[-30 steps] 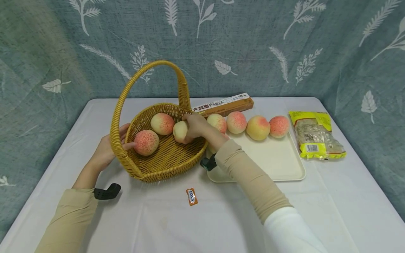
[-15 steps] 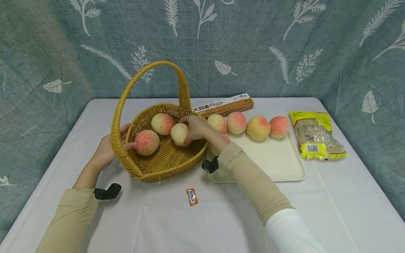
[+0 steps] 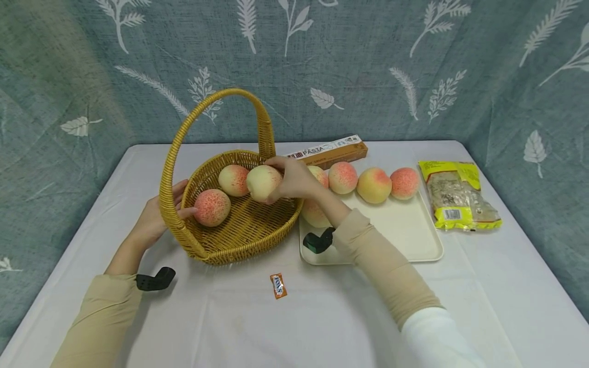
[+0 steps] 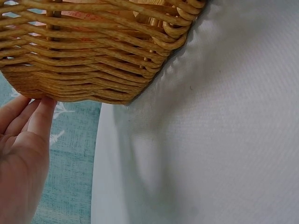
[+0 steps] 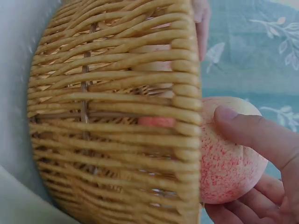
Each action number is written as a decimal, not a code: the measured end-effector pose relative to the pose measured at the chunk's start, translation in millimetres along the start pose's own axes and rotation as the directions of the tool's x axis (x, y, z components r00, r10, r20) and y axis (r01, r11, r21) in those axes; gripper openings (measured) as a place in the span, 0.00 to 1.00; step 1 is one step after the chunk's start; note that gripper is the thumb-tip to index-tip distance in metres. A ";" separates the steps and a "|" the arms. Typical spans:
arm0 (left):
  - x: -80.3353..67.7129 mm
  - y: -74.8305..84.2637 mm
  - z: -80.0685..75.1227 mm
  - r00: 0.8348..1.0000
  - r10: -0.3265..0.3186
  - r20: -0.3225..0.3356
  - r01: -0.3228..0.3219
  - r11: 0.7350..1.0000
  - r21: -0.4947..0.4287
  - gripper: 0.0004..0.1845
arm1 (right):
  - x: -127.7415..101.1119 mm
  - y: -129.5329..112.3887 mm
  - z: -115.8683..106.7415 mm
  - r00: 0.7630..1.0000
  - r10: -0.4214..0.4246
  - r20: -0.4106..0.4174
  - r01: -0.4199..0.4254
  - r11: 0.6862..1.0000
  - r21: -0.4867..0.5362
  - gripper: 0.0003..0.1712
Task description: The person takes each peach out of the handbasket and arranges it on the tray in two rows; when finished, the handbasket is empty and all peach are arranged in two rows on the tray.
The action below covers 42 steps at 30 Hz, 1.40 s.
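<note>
Over the wicker basket (image 3: 230, 214) on the left half of the tabletop (image 3: 322, 317), the right hand (image 3: 294, 180) grips a pale peach (image 3: 262, 183), fingers curled round it. Compared with a second ago the peach sits higher, lifted off the basket floor and level with the far rim; it looks to be on its way out rather than being set down. Two peaches remain inside: a red-speckled one (image 3: 212, 207) and a paler one (image 3: 233, 180).

Left hand (image 3: 154, 220): fingers straight, pressed against the basket's outer wall (image 4: 93, 70), unmoved, steadying it.

Cream tray (image 3: 405, 235) right of the basket: three peaches along its far edge in clear view, more behind the right arm.

Writing: "PASTA" on the long brown box (image 3: 331, 151) by the far edge; the orange candy wrapper (image 3: 278, 285) near the front edge reads "FOX'S", I think. Yellow packet (image 3: 455, 197) toward the right edge, print too small to read.
</note>
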<state>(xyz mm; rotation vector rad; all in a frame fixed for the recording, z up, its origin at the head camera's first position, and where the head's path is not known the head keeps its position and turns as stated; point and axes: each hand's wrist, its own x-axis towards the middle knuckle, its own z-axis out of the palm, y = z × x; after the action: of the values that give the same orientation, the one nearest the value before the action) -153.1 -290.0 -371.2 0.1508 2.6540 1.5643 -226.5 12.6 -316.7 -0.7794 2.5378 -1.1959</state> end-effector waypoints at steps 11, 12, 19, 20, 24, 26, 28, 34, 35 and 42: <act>0.1 2.2 -0.3 1.000 -0.007 0.001 0.007 1.000 0.008 0.41 | -23.8 -1.8 -22.5 0.995 -0.011 -0.096 0.012 1.000 0.011 0.45; 0.0 2.1 -0.7 1.000 -0.008 0.000 0.008 1.000 0.014 0.41 | -26.1 -1.7 -24.6 0.995 -0.016 -0.102 0.019 0.999 0.031 0.45; 0.9 0.8 -1.4 1.000 -0.013 0.002 0.013 0.999 0.034 0.42 | -43.3 3.1 -40.2 0.988 -0.024 -0.151 0.040 0.994 0.098 0.45; 1.0 0.5 -1.4 1.000 -0.014 0.001 0.014 0.999 0.039 0.42 | -45.8 4.8 -42.0 0.988 -0.019 -0.156 0.036 0.994 0.104 0.45; 0.9 0.5 -1.5 1.000 -0.011 0.004 0.010 0.999 0.041 0.41 | -56.3 12.0 -47.6 0.983 -0.005 -0.183 0.031 0.990 0.140 0.46; 0.3 1.3 -1.2 1.000 0.000 0.005 0.000 0.999 0.035 0.41 | -62.3 14.6 -50.6 0.980 -0.008 -0.199 0.039 0.987 0.154 0.46; 0.2 1.9 -0.9 1.000 0.009 0.005 -0.009 0.999 0.035 0.41 | -68.5 16.7 -54.1 0.977 -0.017 -0.213 0.056 0.983 0.175 0.45; -0.7 2.9 -0.9 1.000 0.003 0.003 -0.003 0.998 0.070 0.42 | -86.1 23.8 -65.2 0.974 -0.005 -0.227 0.052 0.978 0.202 0.44; -0.8 3.1 -0.9 1.000 -0.001 0.002 0.000 0.997 0.077 0.42 | -88.9 25.0 -66.8 0.973 0.010 -0.230 0.037 0.979 0.201 0.44; 0.6 3.0 -0.7 1.000 -0.016 0.005 0.016 0.998 0.066 0.42 | -105.0 38.1 -74.1 0.961 0.039 -0.273 0.020 0.978 0.210 0.46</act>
<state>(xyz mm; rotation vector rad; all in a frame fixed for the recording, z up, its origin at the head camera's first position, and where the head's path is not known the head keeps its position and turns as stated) -153.6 -289.1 -368.2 0.1362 2.6974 1.4703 -183.8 138.6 -300.4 -0.5849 2.5597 -1.6410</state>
